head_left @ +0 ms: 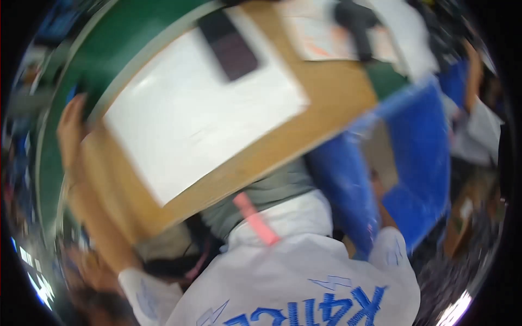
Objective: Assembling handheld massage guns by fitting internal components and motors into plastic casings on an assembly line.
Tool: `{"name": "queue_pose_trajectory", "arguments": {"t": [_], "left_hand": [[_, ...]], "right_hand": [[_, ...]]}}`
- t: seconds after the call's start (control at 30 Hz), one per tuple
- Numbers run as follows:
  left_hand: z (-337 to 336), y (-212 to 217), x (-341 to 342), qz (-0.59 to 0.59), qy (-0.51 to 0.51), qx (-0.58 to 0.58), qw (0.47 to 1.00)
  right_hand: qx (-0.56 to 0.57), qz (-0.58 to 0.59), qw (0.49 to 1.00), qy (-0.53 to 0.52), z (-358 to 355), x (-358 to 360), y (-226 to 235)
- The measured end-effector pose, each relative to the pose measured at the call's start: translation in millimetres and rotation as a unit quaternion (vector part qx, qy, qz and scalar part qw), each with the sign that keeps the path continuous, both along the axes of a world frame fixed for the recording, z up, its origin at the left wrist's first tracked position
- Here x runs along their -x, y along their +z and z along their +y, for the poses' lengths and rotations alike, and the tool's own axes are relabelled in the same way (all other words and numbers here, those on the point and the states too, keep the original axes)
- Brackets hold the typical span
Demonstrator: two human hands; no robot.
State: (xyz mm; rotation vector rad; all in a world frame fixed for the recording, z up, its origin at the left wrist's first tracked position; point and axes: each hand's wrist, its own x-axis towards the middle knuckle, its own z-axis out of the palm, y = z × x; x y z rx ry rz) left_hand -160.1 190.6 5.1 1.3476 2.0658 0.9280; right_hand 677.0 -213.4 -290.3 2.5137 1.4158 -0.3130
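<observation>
The picture is smeared by motion. My left hand (70, 127) is at the left end of the wooden table (331, 92), beside a green surface; its fingers are too blurred to read. A small blue and dark thing shows by its fingertips, but I cannot tell whether it is held. On the right, a blue plastic bin (421, 174) stands tilted against the table's front edge. My right forearm (385, 212) reaches up inside or behind its frame. Of my right hand (375, 182) only a blurred sliver shows, its fingers hidden by the blue plastic.
A white sheet (190, 117) covers much of the table, with a dark flat slab like a phone (228, 46) on it. Farther right are papers with orange marks (315, 43) and a black tool (359, 27). Another person's arm (472, 76) is at the far right.
</observation>
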Motion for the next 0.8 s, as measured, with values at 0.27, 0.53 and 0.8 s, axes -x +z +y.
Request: {"name": "queue_pose_trajectory", "arguments": {"t": [0.27, 0.53, 0.8], "left_hand": [[-163.5, 26.1, -168.3, 0.029, -0.186, 0.07, 0.98], [-239.3, 22.1, -150.8, -0.253, -0.125, -0.087, 0.955], [-217.7, -17.0, -129.4, -0.133, -0.153, -0.153, 0.967]], "right_hand": [[-0.293, 0.508, 0.799, -0.131, 186.4, -39.3, 179.5], [-0.288, 0.775, 0.562, 0.012, 281.2, 149.7, 295.0], [-0.138, 0.413, 0.875, 0.21, 301.1, 259.7, 309.1]]}}
